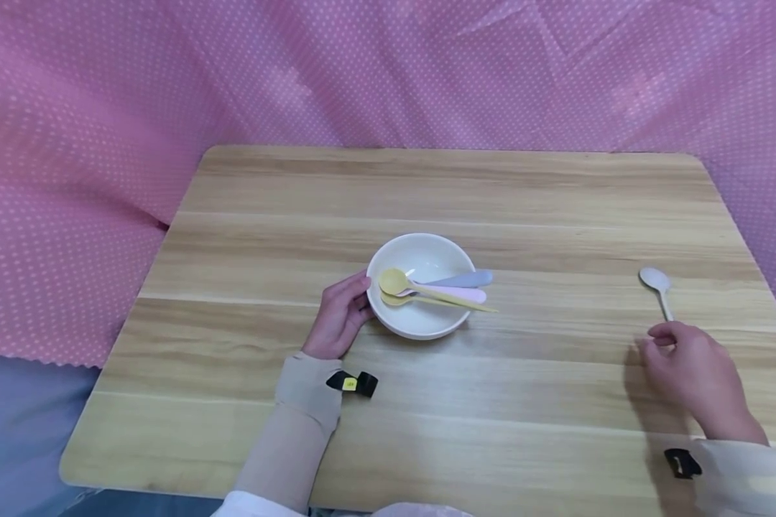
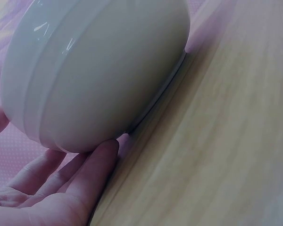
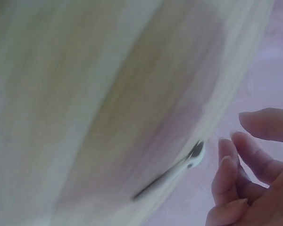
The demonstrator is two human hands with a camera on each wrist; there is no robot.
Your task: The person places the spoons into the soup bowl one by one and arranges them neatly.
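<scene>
The right hand, fingers loose, reaches for the white spoon; it needs pinching. The left hand steadies the bowl, fingers relaxed.

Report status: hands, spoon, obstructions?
Left hand touching white bowl. Right hand open at white spoon handle, no grip. Nothing in the way.

White round bowl upright against the left hand's fingertips, yellow, pink and blue spoons resting in it with handles over the rim, white spoon flat just beyond the right hand, bowl end farthest away
</scene>
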